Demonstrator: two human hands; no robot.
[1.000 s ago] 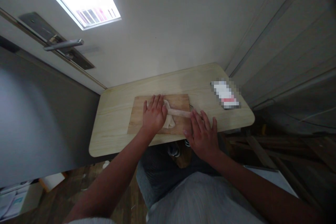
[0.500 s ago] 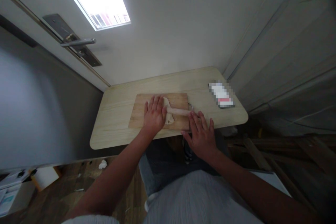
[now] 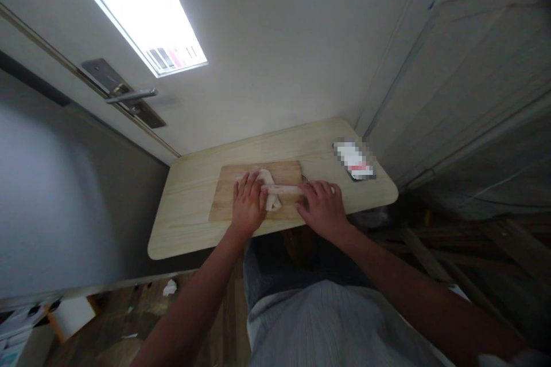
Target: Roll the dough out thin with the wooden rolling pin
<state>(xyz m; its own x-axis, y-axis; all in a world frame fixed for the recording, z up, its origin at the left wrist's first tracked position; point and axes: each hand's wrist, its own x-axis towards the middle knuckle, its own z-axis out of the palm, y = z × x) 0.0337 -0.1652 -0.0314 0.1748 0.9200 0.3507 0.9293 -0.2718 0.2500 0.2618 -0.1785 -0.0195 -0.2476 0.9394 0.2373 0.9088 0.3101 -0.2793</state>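
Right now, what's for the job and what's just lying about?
For the job:
pale stick, left hand and right hand on it
dough-like sheet under the stick
wooden board beneath

Just lying about:
blurred phone-like slab on the table
white scrap on the floor

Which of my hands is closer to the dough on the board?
Left. Your left hand covers part of the dough in this view; your right hand is at the rolling pin's right end, to the dough's right.
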